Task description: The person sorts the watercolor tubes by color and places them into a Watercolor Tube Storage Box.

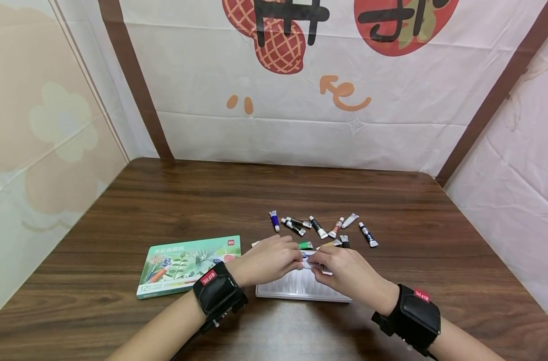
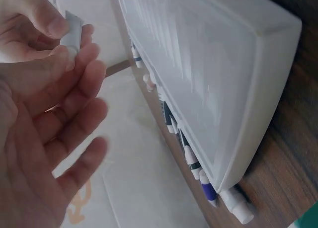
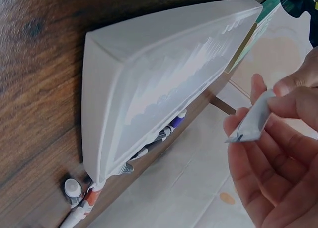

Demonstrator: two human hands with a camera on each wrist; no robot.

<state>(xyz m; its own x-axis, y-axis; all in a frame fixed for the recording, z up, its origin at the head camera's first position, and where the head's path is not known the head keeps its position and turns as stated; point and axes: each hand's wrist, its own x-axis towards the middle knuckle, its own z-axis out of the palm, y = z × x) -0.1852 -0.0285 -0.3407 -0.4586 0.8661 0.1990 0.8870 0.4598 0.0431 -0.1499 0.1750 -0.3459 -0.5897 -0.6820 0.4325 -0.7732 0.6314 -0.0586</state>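
Observation:
Both hands hold one small pale paint tube (image 2: 73,33) above a white plastic tray (image 1: 301,291). My left hand (image 1: 271,258) pinches its cap end between thumb and forefinger, the other fingers spread loosely. At the flat crimped end, the right hand (image 1: 348,271) grips the tube (image 3: 254,116) with thumb and fingers. Ridged grooves run across the tray, which lies on the table below the hands. Just behind the hands are a green-banded paint tube (image 1: 306,245) and a yellowish one (image 1: 330,244), both partly hidden.
Several paint tubes lie scattered behind the tray, among them a purple one (image 1: 274,220), a reddish one (image 1: 336,227) and a dark blue one (image 1: 368,234). A green illustrated paint box (image 1: 183,260) lies left of the tray on the brown wooden table (image 1: 210,195).

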